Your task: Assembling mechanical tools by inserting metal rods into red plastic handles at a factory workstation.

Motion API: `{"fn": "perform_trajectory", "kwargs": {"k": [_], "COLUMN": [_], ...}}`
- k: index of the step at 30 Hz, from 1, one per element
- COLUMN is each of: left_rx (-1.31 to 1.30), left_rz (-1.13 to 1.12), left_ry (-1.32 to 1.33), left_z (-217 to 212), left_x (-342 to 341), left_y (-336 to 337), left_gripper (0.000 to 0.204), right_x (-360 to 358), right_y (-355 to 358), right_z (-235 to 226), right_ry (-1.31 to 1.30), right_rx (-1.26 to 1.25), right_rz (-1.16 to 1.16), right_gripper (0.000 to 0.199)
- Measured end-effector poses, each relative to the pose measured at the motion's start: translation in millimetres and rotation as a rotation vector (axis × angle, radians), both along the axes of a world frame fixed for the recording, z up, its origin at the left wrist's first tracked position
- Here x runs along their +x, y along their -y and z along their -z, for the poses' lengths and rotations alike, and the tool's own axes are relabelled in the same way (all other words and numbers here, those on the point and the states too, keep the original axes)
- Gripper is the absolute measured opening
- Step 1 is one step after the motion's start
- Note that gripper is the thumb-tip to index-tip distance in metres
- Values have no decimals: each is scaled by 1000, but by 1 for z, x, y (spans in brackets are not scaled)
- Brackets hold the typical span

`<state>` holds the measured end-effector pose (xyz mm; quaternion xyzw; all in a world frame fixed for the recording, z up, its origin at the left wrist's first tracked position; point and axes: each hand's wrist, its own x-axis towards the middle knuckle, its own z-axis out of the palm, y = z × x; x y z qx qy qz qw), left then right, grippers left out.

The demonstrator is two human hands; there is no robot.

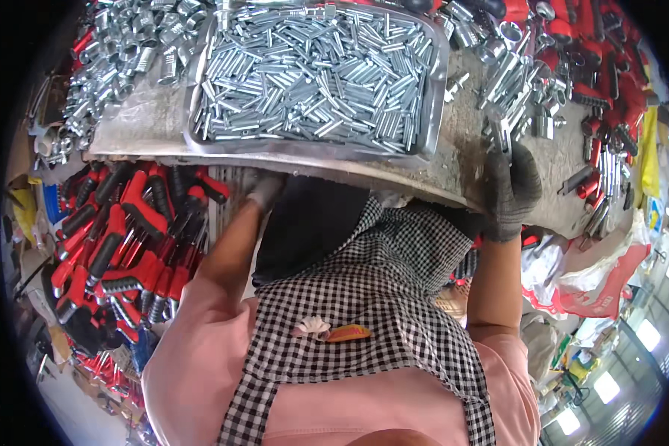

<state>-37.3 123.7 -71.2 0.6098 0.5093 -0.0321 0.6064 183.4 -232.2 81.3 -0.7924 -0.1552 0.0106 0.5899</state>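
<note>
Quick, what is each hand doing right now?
Left hand: gloved, reaching under the grey workbench edge; grip cannot be told.
Right hand: dark knitted glove, closed on a silvery metal part.

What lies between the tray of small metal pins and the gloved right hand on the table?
In the head view, only bare grey tabletop lies between the tray and the right hand, with a few loose metal fittings further up.

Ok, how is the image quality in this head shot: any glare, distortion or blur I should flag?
Head view: heavy fisheye bend, the grey worktable edge curving and the corners black; hard glare on the shiny steel pins in the metal tray; skylights blown out at lower right; slight blur around the right hand in a dark knit glove; the left gloved hand sits in shadow under the table.
</note>
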Motion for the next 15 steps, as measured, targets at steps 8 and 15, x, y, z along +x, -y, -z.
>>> {"fn": "perform_trajectory", "kwargs": {"k": [8, 15], "left_rx": [-227, -418], "left_rz": [356, 595], "left_ry": [253, 445], "left_z": [68, 69], "left_x": [212, 330], "left_y": [56, 150], "left_gripper": [29, 29], "right_x": [2, 1], "right_y": [-1, -15], "right_z": [-20, -22], "right_ry": [250, 89], "right_rx": [-464, -277], "right_rz": [-25, 12], "right_gripper": [21, 27]}}
